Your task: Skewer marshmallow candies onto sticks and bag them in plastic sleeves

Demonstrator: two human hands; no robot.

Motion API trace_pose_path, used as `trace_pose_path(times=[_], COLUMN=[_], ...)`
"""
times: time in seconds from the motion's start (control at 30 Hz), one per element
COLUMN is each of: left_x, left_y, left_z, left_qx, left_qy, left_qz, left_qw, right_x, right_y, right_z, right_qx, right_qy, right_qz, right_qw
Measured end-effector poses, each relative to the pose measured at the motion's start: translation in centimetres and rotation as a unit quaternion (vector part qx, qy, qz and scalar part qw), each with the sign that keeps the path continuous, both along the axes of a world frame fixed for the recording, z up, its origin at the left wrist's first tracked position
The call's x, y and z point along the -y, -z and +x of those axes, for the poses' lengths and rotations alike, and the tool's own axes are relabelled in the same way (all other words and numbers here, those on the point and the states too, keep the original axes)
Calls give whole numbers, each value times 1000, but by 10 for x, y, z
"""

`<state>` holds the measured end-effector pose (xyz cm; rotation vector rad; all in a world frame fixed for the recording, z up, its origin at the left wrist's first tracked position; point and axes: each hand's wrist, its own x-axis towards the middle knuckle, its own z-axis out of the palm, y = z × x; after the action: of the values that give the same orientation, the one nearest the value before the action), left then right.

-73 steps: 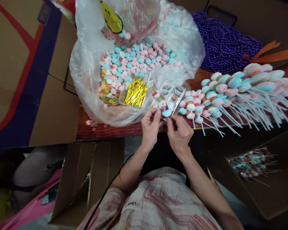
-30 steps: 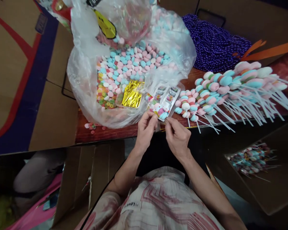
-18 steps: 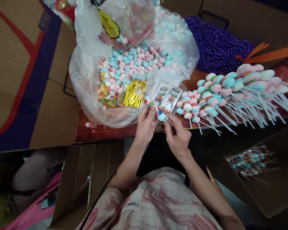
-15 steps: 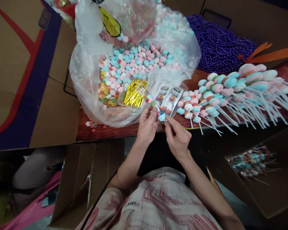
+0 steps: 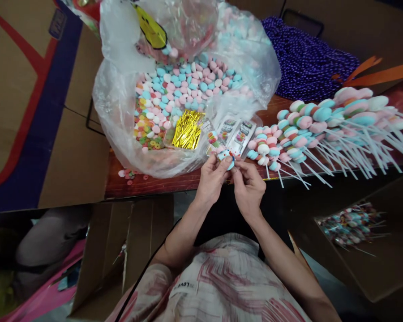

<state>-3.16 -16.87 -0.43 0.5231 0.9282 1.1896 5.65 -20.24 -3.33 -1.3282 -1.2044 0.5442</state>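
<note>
A candy skewer in a clear printed bag (image 5: 214, 137) is between my hands at the table's front edge, its blue end towards me. My left hand (image 5: 212, 179) is closed around the bag, thumb on top. Close beside it, my right hand (image 5: 250, 185) pinches the near end of the bag; whether a tie is in those fingertips is too small to tell. Just beyond lie a clear tray of gold twist ties (image 5: 187, 129) and a tray of printed bags (image 5: 240, 134). Several unwrapped candy skewers (image 5: 297, 129) with white sticks lie to the right.
A large plastic bag (image 5: 112, 112) spreads loose candies (image 5: 188, 85) over the wooden table (image 5: 147, 185). Purple cord (image 5: 309, 62) lies at the back right. Below are a cardboard box (image 5: 372, 273) with wrapped skewers (image 5: 351, 226) and another open box (image 5: 110, 241) at left.
My hands have come closer together over the bagged candy skewer. My right fingertips now press nearer to the left thumb, and the view has shifted slightly.
</note>
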Motion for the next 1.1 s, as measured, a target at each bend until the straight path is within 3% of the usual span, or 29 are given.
trace_pose_path(times=[0.07,0.2,0.53,0.8,0.93,1.1], left_x=[-1,-4,3,-5,-8,-10], left_y=[1,-1,-3,4,1,-1], left_z=[1,0,6,-9,-14,-13], left_qx=[2,13,-22,-58,-119,-146], left_qy=[-4,-6,-7,-12,-43,-17], left_qz=[-5,-4,10,19,22,41], left_qw=[1000,1000,1000,998,992,988], right_x=[0,2,-8,-12,-10,-8], right_y=[2,2,-6,-11,-14,-16], right_z=[-1,1,0,4,6,7], right_qx=[-32,-4,-17,-179,-143,-102], right_qy=[-13,-46,23,-50,-32,-28], right_qz=[-25,-36,-50,-91,-87,-79], right_qw=[999,998,998,978,985,991])
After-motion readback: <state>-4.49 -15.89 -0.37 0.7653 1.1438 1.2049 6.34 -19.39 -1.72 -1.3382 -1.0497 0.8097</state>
